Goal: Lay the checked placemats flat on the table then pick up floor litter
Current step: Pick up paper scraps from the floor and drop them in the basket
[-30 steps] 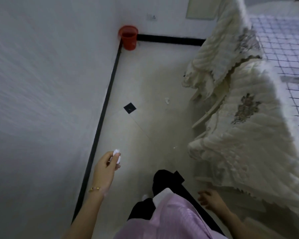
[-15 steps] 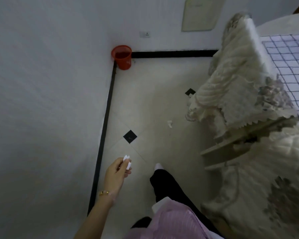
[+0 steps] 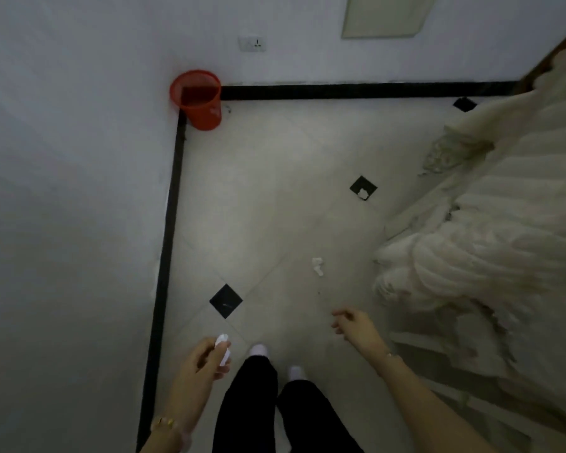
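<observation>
A: Litter, where?
B: Three white crumpled paper bits. One wad [image 3: 223,346] is in the left hand [image 3: 203,361], near left, above the floor [image 3: 258,207]. A second scrap [image 3: 317,266] lies on the pale tile mid-scene, just left of the quilted cover [image 3: 504,240]. A third scrap [image 3: 362,192] sits farther off, on a black diamond tile [image 3: 363,186].
A: Left fingers?
B: Curled round the wad, pinching it. White shows above and below the fingers.
A: Right hand?
B: The right hand [image 3: 353,325] is out over the floor, near right. Its fingers are loosely curled and hold nothing. It is apart from the second scrap, which lies beyond it.
A: Look of the bits?
B: Small, white, scrunched, irregular edges. Too small to tell tissue from paper.
A: Anything else?
B: A red bin [image 3: 198,99] stands upright in the far left corner against the black skirting [image 3: 167,240]. A wall socket [image 3: 252,44] is above it. Black trousers [image 3: 252,403] and white shoes are at the near edge, between the hands.
</observation>
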A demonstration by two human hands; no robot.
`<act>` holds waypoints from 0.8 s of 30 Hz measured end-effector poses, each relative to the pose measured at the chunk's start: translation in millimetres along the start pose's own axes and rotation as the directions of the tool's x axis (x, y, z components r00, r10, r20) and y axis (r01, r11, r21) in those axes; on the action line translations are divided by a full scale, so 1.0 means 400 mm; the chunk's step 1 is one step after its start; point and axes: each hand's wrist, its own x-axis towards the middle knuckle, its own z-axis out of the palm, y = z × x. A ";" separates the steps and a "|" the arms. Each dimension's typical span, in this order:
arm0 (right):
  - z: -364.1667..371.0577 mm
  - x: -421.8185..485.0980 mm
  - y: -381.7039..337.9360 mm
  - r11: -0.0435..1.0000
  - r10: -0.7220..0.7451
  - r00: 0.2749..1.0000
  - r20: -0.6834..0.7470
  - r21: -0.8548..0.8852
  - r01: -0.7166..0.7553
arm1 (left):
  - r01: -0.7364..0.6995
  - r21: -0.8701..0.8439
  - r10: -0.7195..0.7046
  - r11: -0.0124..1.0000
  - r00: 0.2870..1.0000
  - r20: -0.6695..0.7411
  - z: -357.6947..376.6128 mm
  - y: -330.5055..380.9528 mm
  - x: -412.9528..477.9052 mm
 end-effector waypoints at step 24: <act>0.271 1.145 0.218 0.941 -0.202 0.914 -0.352 -0.328 0.082 | -0.197 0.212 0.174 0.957 0.977 0.122 0.182 -0.620 1.045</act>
